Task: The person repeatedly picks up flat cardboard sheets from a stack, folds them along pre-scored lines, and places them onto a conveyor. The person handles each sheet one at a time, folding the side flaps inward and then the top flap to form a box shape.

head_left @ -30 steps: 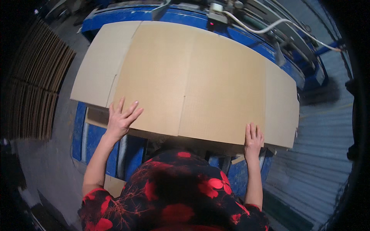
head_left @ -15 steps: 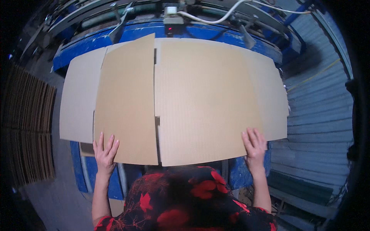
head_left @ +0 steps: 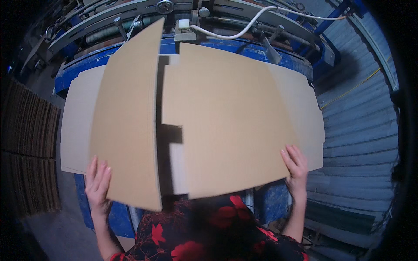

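Observation:
A large brown corrugated cardboard box blank (head_left: pixel 230 122) lies in front of me on a blue machine. Its two side panels are folded inward over a flat layer, with a gap between them. The left panel (head_left: pixel 126 130) tilts up along its inner edge; the right one lies lower, with a notch cut in its inner edge. My left hand (head_left: pixel 98 187) grips the blank at the lower left fold, fingers on top, thumb hidden. At the lower right fold my right hand (head_left: pixel 296 174) holds it likewise, its thumb also out of sight.
Beyond the blank are the machine's metal rails and rollers, a white box (head_left: pixel 184 25) with a white cable (head_left: pixel 248 28), and a metal guide plate (head_left: pixel 272 52). Tall stacks of cardboard (head_left: pixel 28 130) stand on the left. A ribbed metal wall (head_left: pixel 361 135) runs along the right.
The left panel has risen and swung leftward, widening the gap between the panels. My left hand has moved left and toward me; my right hand has shifted slightly right.

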### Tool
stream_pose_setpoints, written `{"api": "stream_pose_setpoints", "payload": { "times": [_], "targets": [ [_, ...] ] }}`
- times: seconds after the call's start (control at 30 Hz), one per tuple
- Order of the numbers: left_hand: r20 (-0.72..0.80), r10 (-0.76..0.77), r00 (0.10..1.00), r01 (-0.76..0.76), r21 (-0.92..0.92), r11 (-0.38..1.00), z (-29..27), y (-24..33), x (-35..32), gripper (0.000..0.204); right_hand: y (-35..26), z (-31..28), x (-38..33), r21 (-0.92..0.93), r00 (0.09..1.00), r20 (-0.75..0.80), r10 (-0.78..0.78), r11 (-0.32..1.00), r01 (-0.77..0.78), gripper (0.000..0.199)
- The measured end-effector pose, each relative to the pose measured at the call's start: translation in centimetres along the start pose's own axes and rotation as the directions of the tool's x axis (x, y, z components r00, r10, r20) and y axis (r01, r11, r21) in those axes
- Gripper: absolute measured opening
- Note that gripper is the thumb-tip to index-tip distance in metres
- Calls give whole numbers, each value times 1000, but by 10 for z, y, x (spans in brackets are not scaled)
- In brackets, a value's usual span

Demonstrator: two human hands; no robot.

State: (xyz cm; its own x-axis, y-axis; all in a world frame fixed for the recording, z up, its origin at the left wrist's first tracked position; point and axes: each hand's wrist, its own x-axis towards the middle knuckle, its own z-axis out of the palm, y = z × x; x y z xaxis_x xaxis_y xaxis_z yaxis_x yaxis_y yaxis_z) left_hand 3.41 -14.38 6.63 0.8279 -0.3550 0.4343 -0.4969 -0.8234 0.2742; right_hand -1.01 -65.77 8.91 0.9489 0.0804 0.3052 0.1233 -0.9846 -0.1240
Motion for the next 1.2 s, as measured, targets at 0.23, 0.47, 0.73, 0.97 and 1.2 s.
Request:
{"api": "stream_pose_setpoints", "payload": {
  "times": [0.23, 0.47, 0.73, 0.97, 1.2],
  "targets": [
    [134, 45, 990, -65, 147, 987, 83, -18, 38, 48, 43, 76, 27, -102, 998, 42, -37, 994, 42, 55],
    [122, 14, 992, -19, 36, 999, 85, -29, 79, 59, 67, 57, 82, -15, 999, -10, -32, 999, 32, 46],
    [102, 35, 994, -52, 169, 984, 121, -56, 131, 58, 72, 97, 131, -33, 999, 24, -33, 999, 34, 42],
    [106, 36, 994, -54, 168, 984, 146, -80, 192, 64, 96, 137, 198, -89, 1000, -9, -12, 996, 11, 43],
    [-8, 84, 996, -83, 87, 993, 206, -147, 287, 68, 139, 194, 310, -116, 988, -90, -128, 986, 117, 50]
  ]
}}
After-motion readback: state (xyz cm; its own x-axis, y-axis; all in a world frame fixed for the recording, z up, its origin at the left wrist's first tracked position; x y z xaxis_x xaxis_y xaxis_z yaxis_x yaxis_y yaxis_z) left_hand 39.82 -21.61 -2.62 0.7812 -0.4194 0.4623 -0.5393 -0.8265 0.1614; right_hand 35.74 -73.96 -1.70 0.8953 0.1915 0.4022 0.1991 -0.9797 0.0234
